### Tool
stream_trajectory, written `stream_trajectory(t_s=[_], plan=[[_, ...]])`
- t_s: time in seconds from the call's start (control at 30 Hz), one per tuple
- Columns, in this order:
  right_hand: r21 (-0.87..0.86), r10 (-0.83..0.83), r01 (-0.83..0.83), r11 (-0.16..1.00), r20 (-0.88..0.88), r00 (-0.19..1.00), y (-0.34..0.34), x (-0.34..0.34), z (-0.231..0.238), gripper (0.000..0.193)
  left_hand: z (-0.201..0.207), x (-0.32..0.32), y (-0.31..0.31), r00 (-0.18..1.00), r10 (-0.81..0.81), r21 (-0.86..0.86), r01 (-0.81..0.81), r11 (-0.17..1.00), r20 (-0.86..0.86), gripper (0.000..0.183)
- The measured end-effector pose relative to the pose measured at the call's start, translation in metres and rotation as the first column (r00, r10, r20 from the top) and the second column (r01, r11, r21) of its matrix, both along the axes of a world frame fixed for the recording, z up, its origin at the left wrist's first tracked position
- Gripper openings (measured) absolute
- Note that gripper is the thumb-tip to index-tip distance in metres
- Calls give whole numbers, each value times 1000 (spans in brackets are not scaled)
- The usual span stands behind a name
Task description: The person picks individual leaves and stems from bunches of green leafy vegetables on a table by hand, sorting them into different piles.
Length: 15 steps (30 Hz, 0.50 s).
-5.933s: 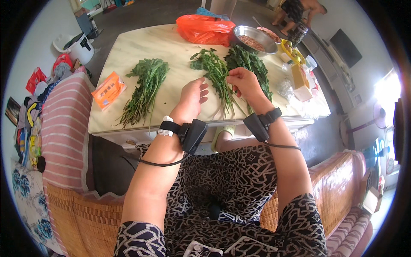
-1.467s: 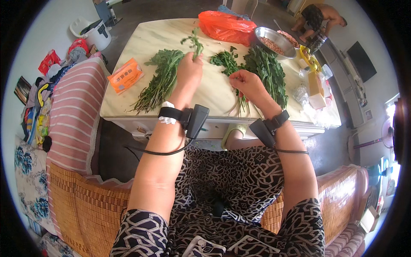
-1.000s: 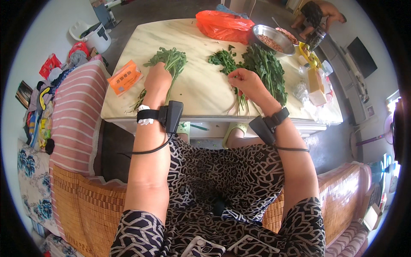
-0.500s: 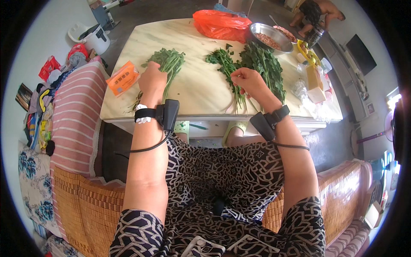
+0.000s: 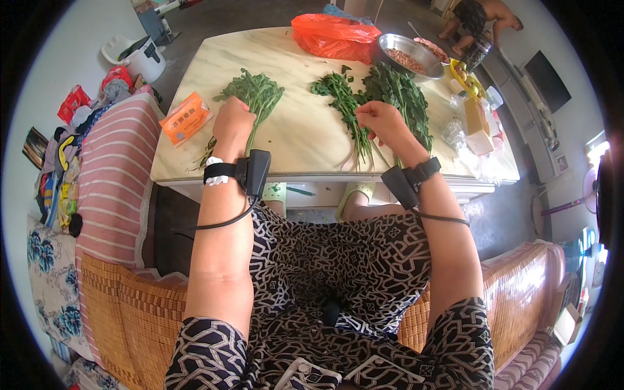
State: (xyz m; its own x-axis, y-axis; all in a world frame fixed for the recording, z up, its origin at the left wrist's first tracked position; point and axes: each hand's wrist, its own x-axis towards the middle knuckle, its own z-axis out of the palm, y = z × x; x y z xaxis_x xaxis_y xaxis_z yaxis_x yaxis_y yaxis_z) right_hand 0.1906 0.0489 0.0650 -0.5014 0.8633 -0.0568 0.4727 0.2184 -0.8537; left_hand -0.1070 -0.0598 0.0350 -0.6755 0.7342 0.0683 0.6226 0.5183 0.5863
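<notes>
My left hand [image 5: 234, 122] is closed over a bunch of leafy greens [image 5: 259, 90] at the left of the table; leaves fan out past the knuckles and stems trail toward the near edge. On the right, my right hand [image 5: 385, 123] is closed in a pinch, over stems between two heaps. One is a narrow pile of greens [image 5: 342, 97] with pale stem ends toward me; the other, a larger pile of darker greens [image 5: 406, 97], lies partly beneath my hand and wrist. Whether anything is between the pinching fingertips cannot be made out.
An orange packet [image 5: 186, 119] lies left of my left hand. Along the table's [image 5: 234, 52] far side are a red plastic bag [image 5: 331, 38] and a metal bowl [image 5: 411, 55] of small brown pieces. Yellow-tray fruit [image 5: 469, 79] and clear plastic [image 5: 458, 133] sit rightward. Another person [image 5: 484, 23] bends beyond.
Both hands have barely moved. The leaves of the left bunch have shifted slightly up and to the right, and my right hand's fingers have shifted a little.
</notes>
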Motion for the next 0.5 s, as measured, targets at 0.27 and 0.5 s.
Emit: stream_trajectory(t_s=[0.27,0.5], plan=[[-20,-122,123,992,19,992,13,11,-6,16,-27,-16,7,999,-26,-13,26,1000,20,15],[20,-115,113,993,106,988,26,19,-23,14,4,22,20,992,-37,476,-24,879,118,25]])
